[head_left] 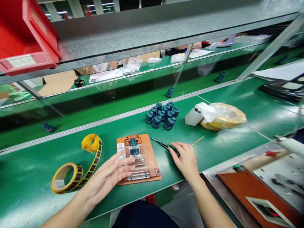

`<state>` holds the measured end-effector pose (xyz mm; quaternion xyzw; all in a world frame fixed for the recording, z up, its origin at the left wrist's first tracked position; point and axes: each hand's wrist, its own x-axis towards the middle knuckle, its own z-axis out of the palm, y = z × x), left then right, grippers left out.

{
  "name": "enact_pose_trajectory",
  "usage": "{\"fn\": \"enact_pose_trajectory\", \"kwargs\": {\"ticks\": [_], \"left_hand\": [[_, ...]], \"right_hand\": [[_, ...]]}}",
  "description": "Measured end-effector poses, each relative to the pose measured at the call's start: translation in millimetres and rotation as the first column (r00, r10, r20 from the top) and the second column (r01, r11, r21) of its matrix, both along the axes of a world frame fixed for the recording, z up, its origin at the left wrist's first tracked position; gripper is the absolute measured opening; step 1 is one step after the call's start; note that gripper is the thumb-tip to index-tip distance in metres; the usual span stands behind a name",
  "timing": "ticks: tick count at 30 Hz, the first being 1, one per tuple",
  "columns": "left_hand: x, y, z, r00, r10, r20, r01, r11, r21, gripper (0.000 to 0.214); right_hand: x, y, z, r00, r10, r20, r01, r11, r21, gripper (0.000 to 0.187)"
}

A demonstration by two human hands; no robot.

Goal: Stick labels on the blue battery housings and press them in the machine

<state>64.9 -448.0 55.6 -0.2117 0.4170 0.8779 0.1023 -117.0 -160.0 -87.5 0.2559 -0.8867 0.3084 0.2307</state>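
Observation:
My left hand (110, 173) lies with its fingers stretched out at the left side of a clear plastic cover (142, 158), seemingly touching it. The cover belongs to an orange fixture (152, 152) on the green bench, and a dark blue moulded part (133, 143) sits in it. To the right of the fixture, my right hand (186, 160) grips dark tweezers (161, 144) low on the bench, their tips pointing up and left. A thin wooden stick (198, 140) lies just beyond that hand.
Several dark blue parts (156, 122) stand grouped behind the fixture. An unrolled yellow label roll (57, 185) lies to the left. A white bottle (193, 117) and a wrapped yellow roll (225, 123) are at right. A metal shelf (152, 28) with a red bin (30, 60) crosses overhead.

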Motion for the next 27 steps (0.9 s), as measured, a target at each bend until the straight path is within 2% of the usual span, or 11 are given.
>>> {"fn": "enact_pose_trajectory", "kwargs": {"ticks": [5,7,8,9,10,12,14,16,18,21,27], "left_hand": [[-26.6,0.1,-16.3,0.998,-0.011,0.063,0.016,0.997,-0.080,0.039],[-20.1,-16.2,-16.2,0.997,-0.072,0.041,0.081,0.962,-0.261,0.048],[-12.6,-29.8,-15.2,0.996,-0.090,0.026,0.093,0.905,-0.416,0.050],[-2.0,-46.7,-14.1,0.996,-0.088,0.018,0.082,0.798,-0.597,0.049],[11.6,-66.1,-13.7,0.998,-0.062,0.019,0.054,0.632,-0.773,0.046],[47.1,-106.7,-16.0,0.996,0.081,0.029,0.016,0.160,-0.987,0.041],[88.9,-139.7,-23.1,0.983,0.178,0.047,0.092,-0.253,-0.963,0.046],[127.5,-157.2,-33.9,0.988,0.116,0.101,0.146,-0.486,-0.861,0.051],[152.8,-159.5,-45.9,0.991,0.027,0.129,0.117,-0.625,-0.771,0.049],[157.3,-150.4,-58.8,0.992,-0.024,0.123,0.068,-0.717,-0.694,0.041],[78.8,-151.2,-53.3,1.000,0.018,0.020,0.027,-0.804,-0.594,0.046]], "right_hand": [[6.7,9.3,-23.6,0.998,-0.066,-0.010,0.067,0.992,0.106,0.040],[7.3,8.0,-24.8,0.997,-0.077,-0.016,0.078,0.989,0.124,0.041],[7.3,7.7,-24.6,0.997,-0.078,-0.023,0.080,0.989,0.124,0.041],[7.1,7.8,-24.2,0.997,-0.075,-0.030,0.078,0.989,0.123,0.042],[6.8,8.1,-23.9,0.997,-0.072,-0.034,0.076,0.990,0.121,0.042],[6.3,9.1,-23.7,0.997,-0.066,-0.031,0.070,0.991,0.116,0.043],[5.8,9.5,-24.2,0.998,-0.063,-0.015,0.064,0.991,0.114,0.043],[5.1,8.8,-24.7,0.998,-0.061,0.004,0.061,0.991,0.117,0.045],[4.4,7.3,-25.0,0.998,-0.060,0.018,0.058,0.991,0.124,0.046],[3.8,6.2,-24.9,0.998,-0.052,0.030,0.047,0.990,0.133,0.046],[6.6,9.0,-24.2,0.999,-0.009,0.039,0.005,0.996,0.091,0.037]]}}
